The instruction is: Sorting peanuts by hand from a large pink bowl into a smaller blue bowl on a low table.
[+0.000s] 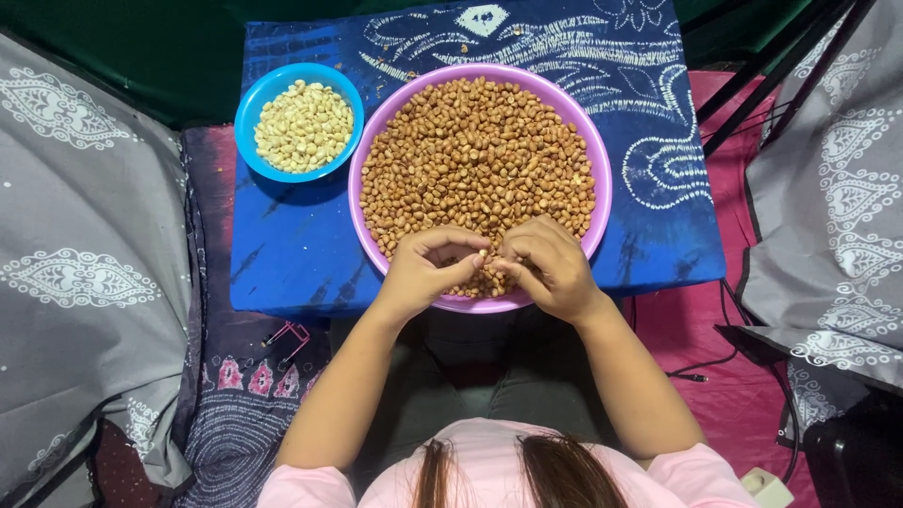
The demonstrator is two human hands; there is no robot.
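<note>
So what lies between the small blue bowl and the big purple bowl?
Nothing: in the head view only a narrow strip of blue cloth separates the blue bowl from the purple bowl.

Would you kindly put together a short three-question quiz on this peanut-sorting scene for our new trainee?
1. True or false: the blue bowl holds pale, skinless peanuts.
2. Multiple choice: where do the left hand and right hand meet? A) over the blue bowl; B) over the near rim of the purple basin; C) on the patterned blue cloth, beside the basin.
3. Fill in: the peanuts in the purple basin are ____ in colour.

Key
1. True.
2. B; both hands pinch a peanut between them there.
3. Reddish-brown.
</note>
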